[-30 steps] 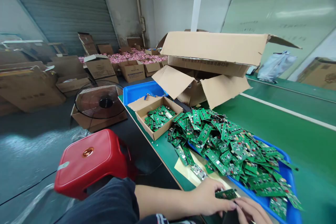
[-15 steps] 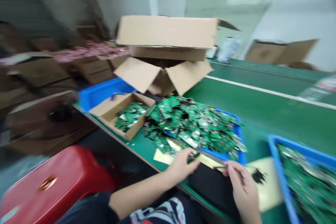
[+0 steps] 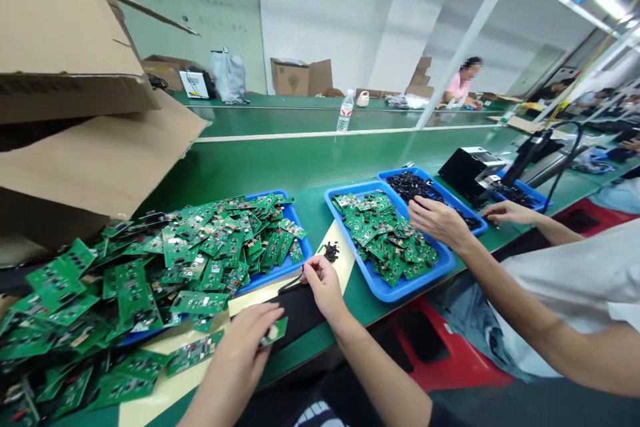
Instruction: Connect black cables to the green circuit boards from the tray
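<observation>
My left hand [image 3: 245, 340] is closed on a small green circuit board [image 3: 278, 331], whose end sticks out past the fingers. My right hand [image 3: 324, 285] pinches a thin dark tool that looks like tweezers [image 3: 289, 284], its tip pointing left over a black pad [image 3: 300, 317]. Just beyond the right hand, tiny black parts [image 3: 331, 252] lie in a small heap on yellow paper [image 3: 345, 265]. A big pile of green circuit boards [image 3: 200, 247] spreads to the left and fills a blue tray [image 3: 304, 240].
To the right stands another blue tray [image 3: 385, 292] of circuit boards. A co-worker's hand [image 3: 440, 219] reaches over it. Behind is a tray of black parts [image 3: 413, 185]. An open cardboard box [image 3: 100, 153] rises at left; a water bottle [image 3: 345, 111] stands on the back ledge.
The view has swung to the right, bringing the co-worker and further trays into sight. Both hands keep hold of the board and the thin tool.
</observation>
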The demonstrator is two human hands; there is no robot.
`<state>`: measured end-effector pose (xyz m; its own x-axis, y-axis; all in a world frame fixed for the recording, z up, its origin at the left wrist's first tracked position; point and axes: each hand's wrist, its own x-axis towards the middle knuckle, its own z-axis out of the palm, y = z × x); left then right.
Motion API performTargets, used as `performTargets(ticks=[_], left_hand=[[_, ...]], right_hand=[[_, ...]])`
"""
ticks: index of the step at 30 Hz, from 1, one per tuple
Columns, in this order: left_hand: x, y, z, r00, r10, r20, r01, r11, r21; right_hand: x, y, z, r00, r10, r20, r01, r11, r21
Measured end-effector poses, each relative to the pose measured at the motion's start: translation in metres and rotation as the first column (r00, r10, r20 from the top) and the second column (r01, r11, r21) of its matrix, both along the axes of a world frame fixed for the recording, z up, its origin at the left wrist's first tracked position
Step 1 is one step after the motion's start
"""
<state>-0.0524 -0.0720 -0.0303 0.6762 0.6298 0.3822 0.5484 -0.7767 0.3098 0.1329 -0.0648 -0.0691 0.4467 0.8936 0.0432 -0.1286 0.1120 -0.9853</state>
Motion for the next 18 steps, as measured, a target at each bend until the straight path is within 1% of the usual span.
performTargets(ticks=[1, 3, 5, 7, 9, 11, 13, 15, 16, 18], left_hand=[[0.007, 0.001, -0.007, 0.997, -0.052, -0.063, 0.053, 0.998, 0.017], [0.013, 0.005, -0.023, 0.983, -0.083, -0.161, 0.089, 0.996, 0.027], [0.01, 0.008, -0.037, 0.978, -0.083, -0.19, 0.086, 0.996, 0.009], [0.005, 0.01, -0.043, 0.977, -0.104, -0.188, 0.102, 0.995, -0.02], [0.002, 0.01, -0.042, 0.977, -0.095, -0.19, 0.09, 0.995, -0.036], [0.002, 0.009, -0.036, 0.973, -0.086, -0.213, 0.077, 0.996, -0.053], [0.005, 0.007, -0.028, 0.964, -0.096, -0.249, 0.076, 0.993, -0.091], [0.008, 0.007, -0.021, 0.956, -0.071, -0.284, 0.035, 0.991, -0.132], [0.009, 0.008, -0.018, 0.954, -0.049, -0.297, 0.005, 0.989, -0.148], [0.009, 0.009, -0.014, 0.953, -0.013, -0.301, -0.043, 0.983, -0.18]], right_hand=[[0.001, 0.0, 0.0, 1.0, 0.004, 0.002, -0.004, 1.0, 0.006], [0.006, -0.001, 0.003, 1.0, 0.0, 0.01, 0.0, 1.0, 0.018], [0.015, -0.005, 0.01, 0.999, -0.026, 0.02, 0.026, 0.999, 0.029], [0.026, -0.014, 0.025, 0.995, -0.082, 0.052, 0.078, 0.994, 0.078], [0.036, -0.028, 0.048, 0.976, -0.174, 0.131, 0.142, 0.965, 0.22], [0.045, -0.043, 0.074, 0.937, -0.286, 0.202, 0.192, 0.903, 0.385], [0.052, -0.057, 0.099, 0.899, -0.4, 0.179, 0.27, 0.828, 0.492], [0.057, -0.068, 0.118, 0.858, -0.496, 0.134, 0.363, 0.77, 0.525], [0.059, -0.072, 0.124, 0.832, -0.54, 0.126, 0.404, 0.746, 0.529], [0.061, -0.076, 0.131, 0.796, -0.592, 0.127, 0.446, 0.715, 0.538]])
